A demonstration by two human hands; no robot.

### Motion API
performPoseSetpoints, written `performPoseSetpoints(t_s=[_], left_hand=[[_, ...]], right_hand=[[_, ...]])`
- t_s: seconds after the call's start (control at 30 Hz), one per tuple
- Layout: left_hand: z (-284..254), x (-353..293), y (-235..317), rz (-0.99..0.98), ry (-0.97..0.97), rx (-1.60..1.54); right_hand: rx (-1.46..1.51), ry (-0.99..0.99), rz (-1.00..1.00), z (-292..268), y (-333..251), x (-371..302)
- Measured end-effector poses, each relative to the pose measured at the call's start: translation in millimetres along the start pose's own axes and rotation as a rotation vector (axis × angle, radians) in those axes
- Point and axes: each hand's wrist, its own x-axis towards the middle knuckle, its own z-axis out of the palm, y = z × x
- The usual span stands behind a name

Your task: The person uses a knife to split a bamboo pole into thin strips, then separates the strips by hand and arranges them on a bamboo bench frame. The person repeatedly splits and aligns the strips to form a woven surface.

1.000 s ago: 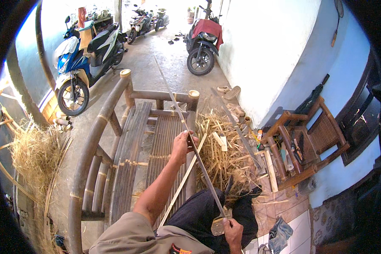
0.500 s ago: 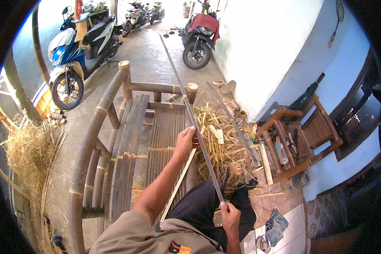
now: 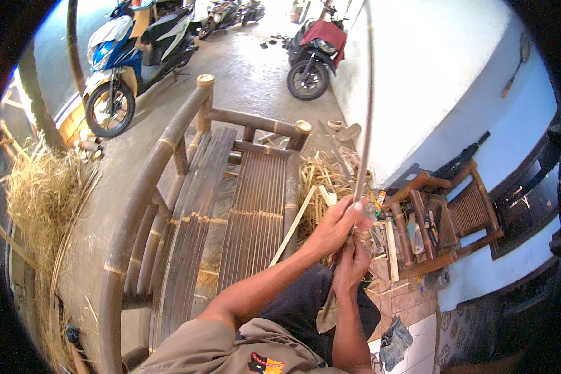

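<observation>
The left hand (image 3: 336, 225) is closed around a long thin bamboo strip (image 3: 366, 112) that stands almost upright in front of the white wall (image 3: 417, 81), and the right hand (image 3: 352, 265) is clenched on the strip's lower end just below, over the lap beside the bamboo bench (image 3: 230, 206). Whether the right hand also holds a blade cannot be told. Working the strip cleanly seems to call for hands kept close and the long free end steady.

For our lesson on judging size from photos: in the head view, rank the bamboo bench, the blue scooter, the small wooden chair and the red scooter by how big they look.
1. bamboo bench
2. blue scooter
3. small wooden chair, red scooter: look alike, and the scooter stands farther off, so unranked.
</observation>
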Motion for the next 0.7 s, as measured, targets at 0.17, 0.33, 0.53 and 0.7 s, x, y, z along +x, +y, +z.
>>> performPoseSetpoints(t_s=[0.17,0.33,0.53,0.7], left_hand=[[-27.7,52.6,36.4,0.177,0.282,0.394],[-111.0,26.5,28.7,0.183,0.399,0.673],[-153.7,-154.2,-39.4,-0.345,0.468,0.735],[-146.7,-261.6,-54.8,-0.662,0.541,0.75]], right_hand=[[0.114,-0.153,-0.159,45.1,-2.1,32.5],[0.354,-0.352,0.168,57.6,18.7,42.1],[0.362,-0.461,0.462,99.8,77.7,69.3],[0.561,-0.508,0.686,149.4,111.4,80.0]])
